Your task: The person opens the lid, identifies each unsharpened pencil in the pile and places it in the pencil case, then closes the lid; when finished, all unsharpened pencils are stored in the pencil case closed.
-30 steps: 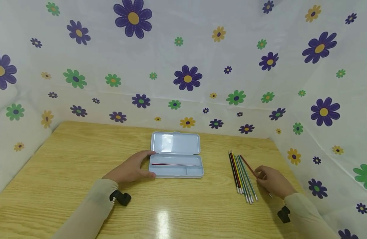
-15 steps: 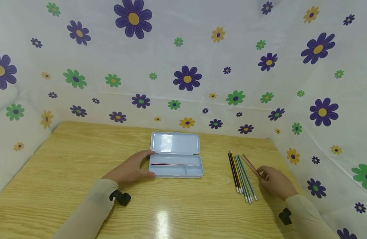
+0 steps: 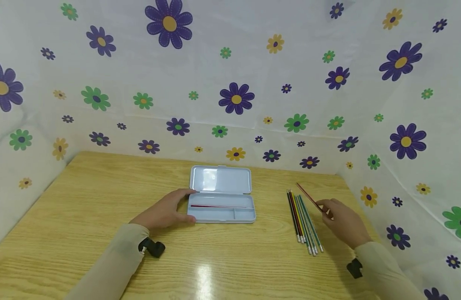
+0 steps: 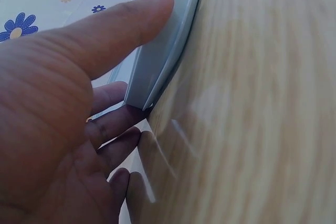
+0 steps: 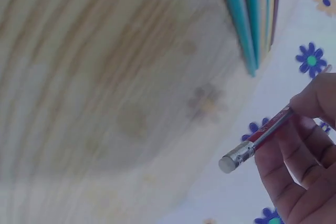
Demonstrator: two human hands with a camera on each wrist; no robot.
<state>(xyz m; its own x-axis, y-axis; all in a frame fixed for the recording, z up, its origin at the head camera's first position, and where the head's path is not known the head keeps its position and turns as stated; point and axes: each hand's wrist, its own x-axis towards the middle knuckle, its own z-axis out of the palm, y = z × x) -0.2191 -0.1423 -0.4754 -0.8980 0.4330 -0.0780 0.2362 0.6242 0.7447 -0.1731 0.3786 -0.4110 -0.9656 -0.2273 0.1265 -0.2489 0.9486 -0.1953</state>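
An open light-blue pencil case (image 3: 221, 205) lies mid-table with one red pencil (image 3: 219, 206) in its tray. My left hand (image 3: 166, 211) rests against the case's left end (image 4: 157, 66), thumb along the rim and fingers at its near corner. My right hand (image 3: 343, 223) pinches a red pencil (image 3: 309, 196) and holds it lifted off the table, tip pointing up and left; its metal eraser end (image 5: 233, 158) shows in the right wrist view. A row of several coloured pencils (image 3: 303, 221) lies just left of that hand.
The wooden table (image 3: 84, 216) is enclosed on three sides by a white cloth with printed flowers (image 3: 236, 98). The case's lid (image 3: 220, 179) lies flat toward the back. Black wrist mounts (image 3: 152, 248) sit on both beige sleeves.
My right hand has lifted the red pencil out of the row and raised it up and back. The left hand and the case have stayed put.
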